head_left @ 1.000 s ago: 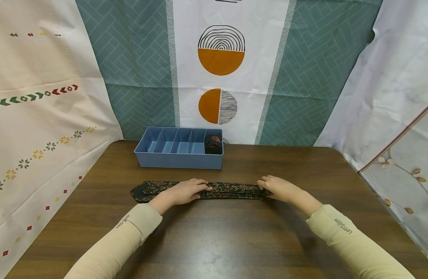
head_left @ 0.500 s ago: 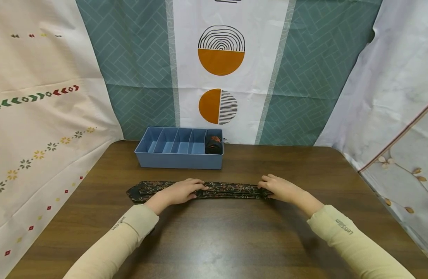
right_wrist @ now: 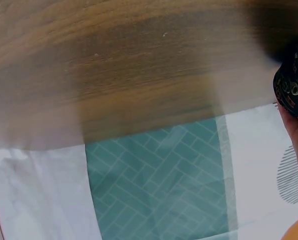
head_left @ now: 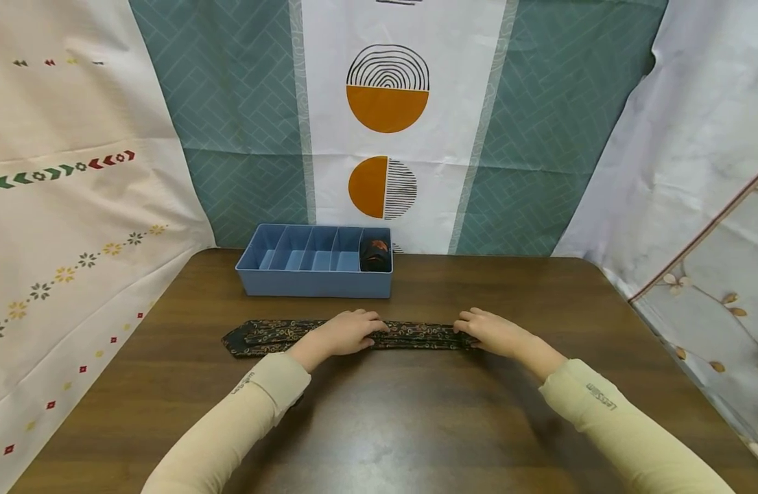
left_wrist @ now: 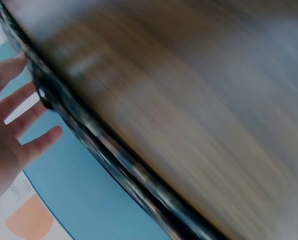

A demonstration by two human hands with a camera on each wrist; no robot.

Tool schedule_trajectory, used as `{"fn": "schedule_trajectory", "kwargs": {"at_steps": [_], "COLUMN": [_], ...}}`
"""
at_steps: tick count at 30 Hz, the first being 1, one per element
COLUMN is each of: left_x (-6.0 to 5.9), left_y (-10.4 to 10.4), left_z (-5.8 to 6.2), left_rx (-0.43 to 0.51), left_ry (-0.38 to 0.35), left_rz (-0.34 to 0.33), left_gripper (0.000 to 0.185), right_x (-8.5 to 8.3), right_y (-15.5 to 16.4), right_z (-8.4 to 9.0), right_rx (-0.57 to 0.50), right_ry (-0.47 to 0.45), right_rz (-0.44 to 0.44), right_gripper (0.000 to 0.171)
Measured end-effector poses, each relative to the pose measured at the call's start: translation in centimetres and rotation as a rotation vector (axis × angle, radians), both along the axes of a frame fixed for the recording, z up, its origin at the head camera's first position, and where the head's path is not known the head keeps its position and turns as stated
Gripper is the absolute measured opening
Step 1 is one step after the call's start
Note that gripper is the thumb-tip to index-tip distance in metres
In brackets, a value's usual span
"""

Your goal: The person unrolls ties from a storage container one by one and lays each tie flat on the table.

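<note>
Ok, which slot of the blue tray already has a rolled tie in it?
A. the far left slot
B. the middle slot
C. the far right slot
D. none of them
C: in the head view a dark rolled tie sits in the rightmost slot of the tray, and the other slots show only blue floor.

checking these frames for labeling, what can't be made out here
- Head view: the tie middle is hidden under the left hand, its right end under the right hand.
- Head view: the dark roll in the tray is too small to identify.
- Left wrist view: motion blur smears the table and tie.
- Right wrist view: the tie is cut off at the right edge.
</note>
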State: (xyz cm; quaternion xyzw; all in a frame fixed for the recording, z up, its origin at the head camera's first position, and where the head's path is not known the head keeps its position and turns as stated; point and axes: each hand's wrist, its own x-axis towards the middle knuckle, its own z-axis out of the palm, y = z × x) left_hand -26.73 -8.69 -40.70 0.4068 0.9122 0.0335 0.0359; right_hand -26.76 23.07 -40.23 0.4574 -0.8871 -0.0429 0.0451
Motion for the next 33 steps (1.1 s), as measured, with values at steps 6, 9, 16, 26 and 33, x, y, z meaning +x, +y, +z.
{"fn": "schedule_trajectory", "kwargs": {"at_steps": [6, 9, 16, 26, 33], "left_x": [0.4, 0.4, 0.1, -0.1, 0.1], "left_y": [3.4, 4.9, 7.4, 9.1, 9.3], "left_z": [0.0, -0.1, -0.1, -0.2, -0.5], "left_rx": [-0.054, -0.082, -0.12, -0.14, -0.105], "left_ry": [-0.082, -0.089, -0.11, -0.072, -0.064], "left_rz": [-0.017, -0.022, -0.018, -0.012, 0.013], "left_gripper": [0.041, 0.043, 0.049, 0.047, 0.047], "right_x": [0.0, -0.1, -0.2, 0.0, -0.6], "right_y": [-0.4, -0.6, -0.9, -0.7, 0.2], "right_z": [-0.4, -0.4, 0.1, 0.4, 0.6], "right_rx": [0.01, 0.018, 0.037, -0.02, -0.015], "right_ry": [-0.027, -0.057, -0.107, -0.136, -0.14], "right_rz": [-0.001, -0.015, -0.052, -0.03, -0.007], "right_gripper": [0.035, 0.034, 0.034, 0.035, 0.034]}}
